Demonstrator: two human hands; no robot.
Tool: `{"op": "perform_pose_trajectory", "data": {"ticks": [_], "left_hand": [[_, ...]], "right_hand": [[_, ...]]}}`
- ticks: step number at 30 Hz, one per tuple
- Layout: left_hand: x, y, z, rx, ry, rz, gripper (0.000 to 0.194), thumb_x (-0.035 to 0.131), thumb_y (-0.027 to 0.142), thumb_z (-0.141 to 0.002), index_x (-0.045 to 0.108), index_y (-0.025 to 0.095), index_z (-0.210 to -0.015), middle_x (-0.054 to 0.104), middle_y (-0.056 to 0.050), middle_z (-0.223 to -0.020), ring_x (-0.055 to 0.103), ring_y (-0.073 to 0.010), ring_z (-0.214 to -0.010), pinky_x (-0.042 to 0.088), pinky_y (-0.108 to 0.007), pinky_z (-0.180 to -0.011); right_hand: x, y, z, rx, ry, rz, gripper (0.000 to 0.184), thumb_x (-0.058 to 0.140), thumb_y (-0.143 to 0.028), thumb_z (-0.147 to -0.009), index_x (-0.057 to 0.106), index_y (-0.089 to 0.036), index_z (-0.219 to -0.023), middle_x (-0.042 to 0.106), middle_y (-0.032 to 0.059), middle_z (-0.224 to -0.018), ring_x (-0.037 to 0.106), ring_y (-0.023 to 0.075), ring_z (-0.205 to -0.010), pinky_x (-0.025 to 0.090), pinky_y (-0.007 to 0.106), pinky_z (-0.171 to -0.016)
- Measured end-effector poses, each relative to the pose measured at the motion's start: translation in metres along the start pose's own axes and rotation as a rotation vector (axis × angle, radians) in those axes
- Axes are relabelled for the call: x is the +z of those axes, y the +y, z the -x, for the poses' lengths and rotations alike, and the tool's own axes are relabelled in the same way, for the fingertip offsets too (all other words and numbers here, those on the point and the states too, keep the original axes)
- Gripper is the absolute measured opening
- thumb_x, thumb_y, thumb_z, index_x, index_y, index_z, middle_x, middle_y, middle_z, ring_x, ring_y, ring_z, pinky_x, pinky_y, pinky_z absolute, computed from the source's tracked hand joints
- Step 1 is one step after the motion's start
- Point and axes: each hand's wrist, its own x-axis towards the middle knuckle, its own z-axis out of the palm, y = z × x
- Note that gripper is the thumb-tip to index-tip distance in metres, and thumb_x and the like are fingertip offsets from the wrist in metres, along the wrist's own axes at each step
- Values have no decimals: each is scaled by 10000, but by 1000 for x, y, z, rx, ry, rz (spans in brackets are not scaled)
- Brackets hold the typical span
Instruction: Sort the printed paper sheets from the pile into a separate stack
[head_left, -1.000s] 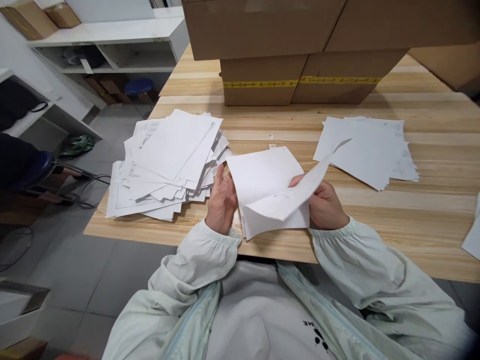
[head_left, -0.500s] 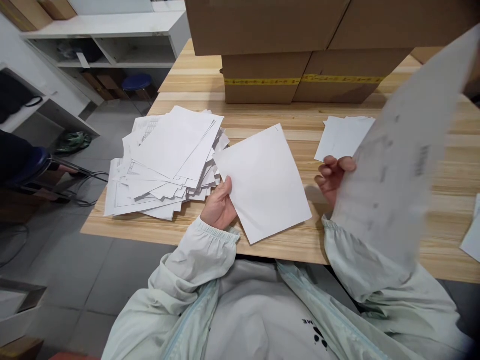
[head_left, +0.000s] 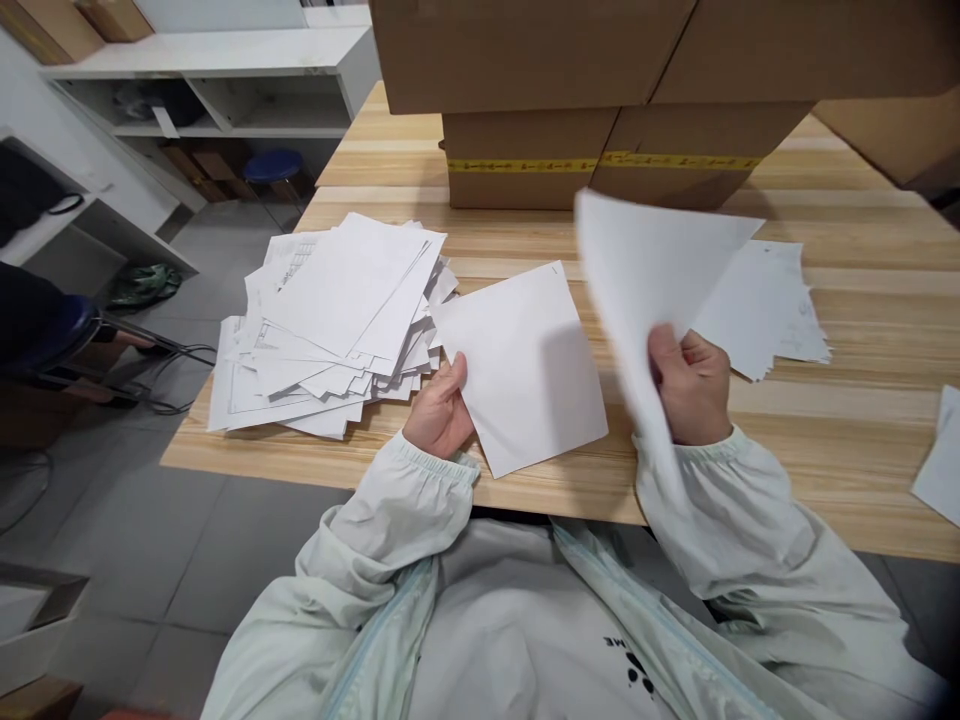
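My left hand (head_left: 441,408) is closed on the lower left edge of a white sheet of paper (head_left: 517,370), thumb on top; whether it is one sheet or several I cannot tell. My right hand (head_left: 691,385) grips a second, curved paper sheet (head_left: 645,260) by its edge, raised above the table and tilted, its left part blurred by motion. Left of my left hand lies a messy heap of papers (head_left: 352,300), some with printing. Behind my right hand rests a smaller fanned stack of papers (head_left: 765,305), partly hidden by the raised sheet.
Taped cardboard boxes (head_left: 525,150) are stacked at the back of the wooden table (head_left: 847,450). Another paper (head_left: 941,460) lies by the right edge. Beyond the table's left side are a blue stool (head_left: 274,165) and white shelving (head_left: 225,50).
My right hand has turned over and swung its sheet from the right side leftward, so its blank face shows now. More of the right stack is uncovered. My left hand has barely moved.
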Motion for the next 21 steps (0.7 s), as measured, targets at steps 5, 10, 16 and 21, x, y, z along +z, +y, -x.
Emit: {"op": "perform_pose_trajectory", "data": {"ticks": [5, 10, 16, 21], "left_hand": [[0, -8, -2, 7, -1, -28, 307, 602, 275, -959, 675, 140, -1225, 762, -108, -1174, 607, -254, -1309, 420, -425, -1188], [-2, -14, -2, 15, -22, -95, 216, 696, 329, -898, 731, 150, -1015, 791, -87, -1036, 668, -262, -1219, 471, -434, -1144], [-3, -8, 1, 239, -191, -359, 439, 766, 554, -788, 760, 211, -1064, 774, -64, -1120, 636, -279, -1257, 509, -411, -1098], [14, 15, 1, 462, -399, -662, 478, 669, 629, -829, 774, 233, -1075, 771, -55, -1096, 627, -302, -1251, 522, -434, -1057]], "right_hand": [[16, -14, 21, -150, 1, 265, 529, 637, -486, -902, 375, -193, -548, 279, -45, -540, 247, 72, -507, 175, 262, -465], [27, -13, 31, -205, -103, 309, 509, 606, -412, -928, 351, -193, -547, 250, -51, -524, 229, 71, -496, 192, 259, -462], [24, -4, 18, -131, -41, -8, 536, 841, -517, -702, 643, -261, -1129, 689, 47, -1125, 649, 191, -961, 537, 319, -796], [20, -9, 18, 6, -183, -177, 345, 846, -512, -702, 733, -261, -910, 768, 33, -972, 710, 226, -891, 591, 413, -830]]}}
